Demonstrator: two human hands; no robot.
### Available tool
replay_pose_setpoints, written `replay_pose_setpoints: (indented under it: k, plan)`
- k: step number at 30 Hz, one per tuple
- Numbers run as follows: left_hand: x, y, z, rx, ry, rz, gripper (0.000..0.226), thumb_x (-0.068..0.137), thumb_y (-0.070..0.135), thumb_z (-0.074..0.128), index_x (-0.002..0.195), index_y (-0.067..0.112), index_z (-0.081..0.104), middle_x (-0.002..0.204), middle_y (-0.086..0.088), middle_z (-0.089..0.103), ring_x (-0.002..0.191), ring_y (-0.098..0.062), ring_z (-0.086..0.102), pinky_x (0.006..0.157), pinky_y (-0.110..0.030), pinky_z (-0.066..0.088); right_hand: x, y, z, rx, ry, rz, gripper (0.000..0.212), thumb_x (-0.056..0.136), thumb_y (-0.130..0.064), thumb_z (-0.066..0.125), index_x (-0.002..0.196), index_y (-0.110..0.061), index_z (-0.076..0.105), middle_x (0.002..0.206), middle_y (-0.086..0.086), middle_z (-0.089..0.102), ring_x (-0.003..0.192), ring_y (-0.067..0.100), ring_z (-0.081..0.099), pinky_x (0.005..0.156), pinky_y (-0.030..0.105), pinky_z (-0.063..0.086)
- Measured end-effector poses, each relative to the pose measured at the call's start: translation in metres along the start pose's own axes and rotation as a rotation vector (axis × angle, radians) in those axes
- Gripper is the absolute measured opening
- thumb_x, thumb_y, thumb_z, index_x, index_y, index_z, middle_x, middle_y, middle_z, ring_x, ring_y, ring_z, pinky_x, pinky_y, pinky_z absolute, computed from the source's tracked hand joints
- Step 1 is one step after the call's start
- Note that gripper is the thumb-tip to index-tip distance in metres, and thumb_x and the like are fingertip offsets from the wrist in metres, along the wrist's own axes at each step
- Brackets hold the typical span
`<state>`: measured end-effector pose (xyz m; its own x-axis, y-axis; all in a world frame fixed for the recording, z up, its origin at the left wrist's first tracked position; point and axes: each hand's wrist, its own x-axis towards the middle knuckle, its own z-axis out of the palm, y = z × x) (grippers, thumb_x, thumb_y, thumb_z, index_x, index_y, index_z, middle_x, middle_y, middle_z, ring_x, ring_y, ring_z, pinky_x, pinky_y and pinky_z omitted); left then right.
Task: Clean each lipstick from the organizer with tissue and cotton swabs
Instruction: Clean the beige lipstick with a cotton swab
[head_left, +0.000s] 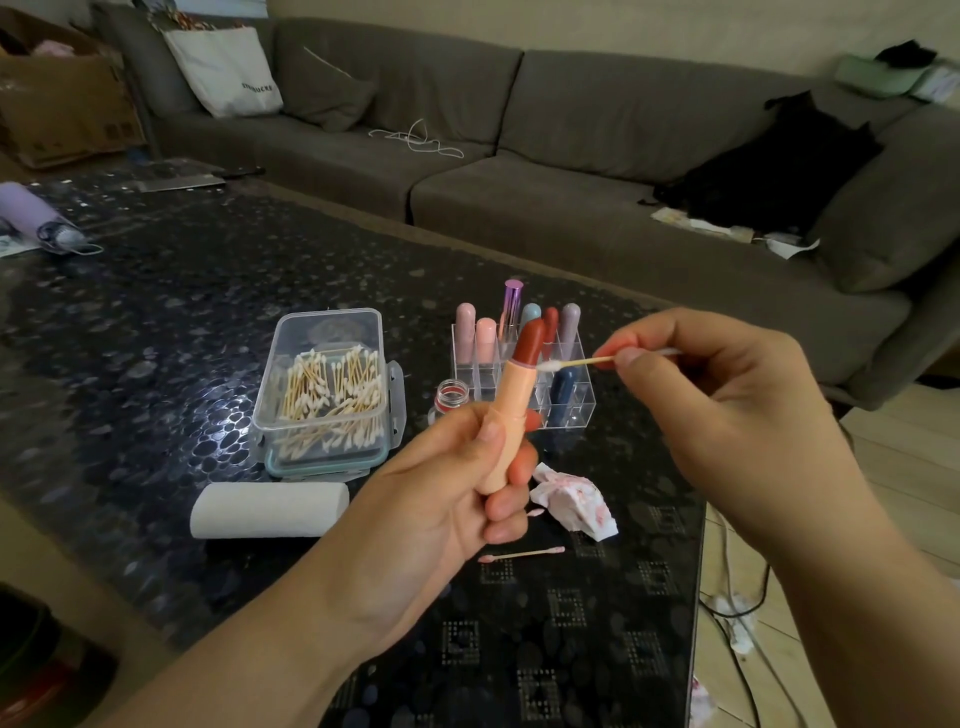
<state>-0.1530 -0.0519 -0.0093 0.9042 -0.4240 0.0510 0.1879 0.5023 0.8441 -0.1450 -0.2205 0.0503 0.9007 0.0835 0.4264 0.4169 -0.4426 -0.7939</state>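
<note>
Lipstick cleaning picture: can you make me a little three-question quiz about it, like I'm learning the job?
1. True or false: the left hand grips the peach lipstick with its red stick wound out.
2. What does the right hand pinch? A) crumpled tissue B) cotton swab C) tissue roll
3. Fill in: the spare swabs lie in a clear plastic ____ left of the organizer.

Key
1. True.
2. B: the cotton swab, its white tip at the lipstick's collar. The crumpled tissue and tissue roll lie on the table.
3. Box: the swab box, lid off.
</note>
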Motion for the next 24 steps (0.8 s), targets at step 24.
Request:
replay_pose_setpoints:
  k: [24]
  plan:
    - [0.0003, -0.0006, 0.0022, -0.047, 0.002, 0.018, 0.026, 0.085, 0.023, 0.048, 0.102, 0.003, 0.054, 0.071, -0.005, 0.055, 0.058, -0.012, 0.045, 0.052, -0.023, 0.043, -0.0022, 0.0020, -0.0006, 0.017, -0.036, -0.002, 0.015, 0.084, -0.017, 0.056, 0.075, -0.020, 0.068, 0.057, 0.011, 0.051, 0.043, 0.005, 0.042, 0.041, 0.008, 0.032]
